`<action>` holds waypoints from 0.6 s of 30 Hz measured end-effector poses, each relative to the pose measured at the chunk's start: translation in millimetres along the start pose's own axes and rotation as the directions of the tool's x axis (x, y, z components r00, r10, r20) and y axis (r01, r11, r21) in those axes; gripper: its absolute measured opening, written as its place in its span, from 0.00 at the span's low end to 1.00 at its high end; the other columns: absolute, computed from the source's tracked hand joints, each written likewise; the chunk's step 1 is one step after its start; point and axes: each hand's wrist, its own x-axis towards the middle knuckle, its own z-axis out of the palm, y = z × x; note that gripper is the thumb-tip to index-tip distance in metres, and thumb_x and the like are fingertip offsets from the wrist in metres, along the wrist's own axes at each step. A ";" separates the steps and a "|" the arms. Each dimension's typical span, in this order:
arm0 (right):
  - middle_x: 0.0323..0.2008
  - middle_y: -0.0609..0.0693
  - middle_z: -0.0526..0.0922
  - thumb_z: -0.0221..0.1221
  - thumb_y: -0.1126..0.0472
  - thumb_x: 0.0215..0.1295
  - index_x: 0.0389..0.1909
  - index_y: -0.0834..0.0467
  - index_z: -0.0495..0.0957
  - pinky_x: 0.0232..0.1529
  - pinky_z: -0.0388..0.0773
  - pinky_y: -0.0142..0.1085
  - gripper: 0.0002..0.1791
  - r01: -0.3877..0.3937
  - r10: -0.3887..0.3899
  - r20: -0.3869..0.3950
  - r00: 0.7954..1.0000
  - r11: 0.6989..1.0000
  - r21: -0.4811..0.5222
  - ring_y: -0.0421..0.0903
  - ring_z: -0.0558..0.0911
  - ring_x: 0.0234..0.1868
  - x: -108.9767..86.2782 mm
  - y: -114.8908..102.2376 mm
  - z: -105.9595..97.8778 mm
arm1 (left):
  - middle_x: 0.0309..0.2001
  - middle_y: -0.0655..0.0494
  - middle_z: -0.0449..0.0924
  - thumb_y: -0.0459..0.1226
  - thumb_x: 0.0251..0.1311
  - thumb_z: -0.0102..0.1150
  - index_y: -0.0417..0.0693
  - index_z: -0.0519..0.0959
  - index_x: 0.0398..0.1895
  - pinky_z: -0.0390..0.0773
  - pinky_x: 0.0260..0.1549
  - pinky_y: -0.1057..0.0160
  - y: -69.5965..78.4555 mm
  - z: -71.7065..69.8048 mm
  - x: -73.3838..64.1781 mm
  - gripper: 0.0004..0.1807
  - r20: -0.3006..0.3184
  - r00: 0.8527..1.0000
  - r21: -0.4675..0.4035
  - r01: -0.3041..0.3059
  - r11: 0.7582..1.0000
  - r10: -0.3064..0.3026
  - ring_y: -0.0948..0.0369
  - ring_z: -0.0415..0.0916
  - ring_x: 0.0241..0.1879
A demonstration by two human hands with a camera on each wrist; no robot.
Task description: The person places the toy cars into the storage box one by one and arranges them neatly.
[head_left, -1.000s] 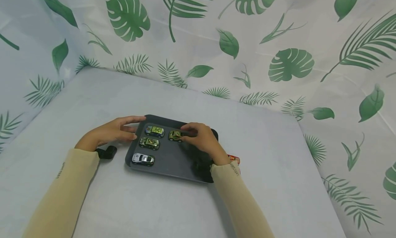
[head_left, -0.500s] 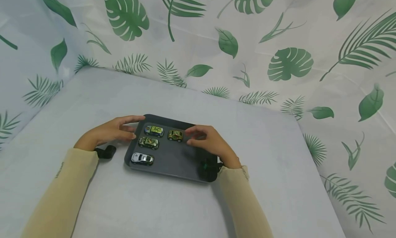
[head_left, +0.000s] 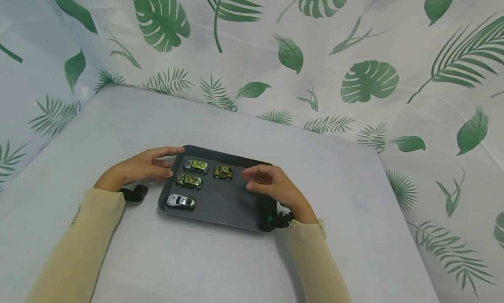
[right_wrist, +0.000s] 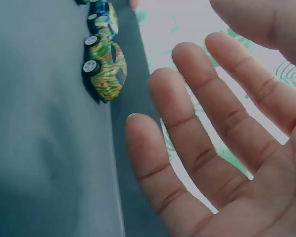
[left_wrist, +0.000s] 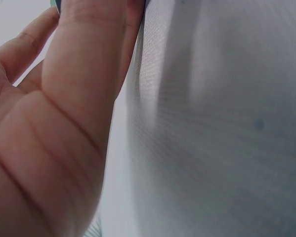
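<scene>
A dark grey tray (head_left: 228,209) lies on the white table, with several toy cars on its left and middle part. My left hand (head_left: 138,168) rests at the tray's left rim, fingertips touching the edge; in the left wrist view the hand (left_wrist: 63,118) hides most of the rim. My right hand (head_left: 275,184) hovers over the tray's right part, fingers relaxed and holding nothing. Nearest to it stands a yellow-green patterned toy car (head_left: 223,172), also seen as a striped car (right_wrist: 108,69) in the right wrist view. A gap separates them.
Left of that car stand a yellow-blue toy car (head_left: 196,166), a camouflage toy car (head_left: 189,181) and a silver-white toy car (head_left: 181,202). A small whitish object (head_left: 284,212) shows partly behind my right wrist. A leaf-patterned curtain (head_left: 252,44) backs the table.
My right hand has let go of the yellow-green patterned toy car and drawn back to the right. That car stays in place on the tray. My left hand keeps its place at the rim.
</scene>
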 end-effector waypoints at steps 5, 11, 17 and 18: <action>0.59 0.63 0.87 0.66 0.69 0.73 0.63 0.70 0.82 0.55 0.83 0.39 0.20 -0.009 0.010 -0.025 1.000 0.999 0.044 0.60 0.85 0.57 -10.2 2.4 -3.3 | 0.85 0.30 0.46 0.34 0.72 0.66 0.43 0.54 0.88 0.71 0.70 0.35 -0.2 0.9 1.3 0.46 0.002 1.000 -0.005 0.000 1.000 0.000 0.28 0.48 0.81; 0.60 0.64 0.86 0.65 0.66 0.75 0.63 0.69 0.82 0.58 0.83 0.38 0.20 -0.025 0.030 -0.043 0.999 0.993 0.111 0.70 0.82 0.62 -21.0 5.8 -9.3 | 0.85 0.30 0.46 0.34 0.72 0.66 0.44 0.54 0.88 0.69 0.70 0.34 -0.2 1.1 0.9 0.46 -0.002 1.000 0.002 0.005 1.000 -0.005 0.28 0.49 0.82; 0.60 0.65 0.85 0.65 0.67 0.75 0.63 0.70 0.82 0.59 0.82 0.36 0.19 -0.062 0.071 -0.070 0.995 0.989 0.131 0.69 0.81 0.64 -29.5 9.8 -13.9 | 0.85 0.29 0.48 0.35 0.72 0.66 0.45 0.54 0.88 0.71 0.69 0.34 0.1 0.1 -0.4 0.46 -0.007 1.000 0.018 0.010 1.000 -0.010 0.28 0.50 0.81; 0.60 0.65 0.86 0.65 0.67 0.75 0.63 0.70 0.82 0.59 0.82 0.36 0.19 -0.068 0.079 -0.075 0.994 0.989 0.133 0.69 0.82 0.64 -30.9 10.3 -14.7 | 0.85 0.29 0.48 0.35 0.72 0.67 0.45 0.54 0.88 0.71 0.69 0.34 -0.1 0.0 -0.4 0.46 -0.007 1.000 0.019 0.010 1.000 -0.010 0.28 0.50 0.81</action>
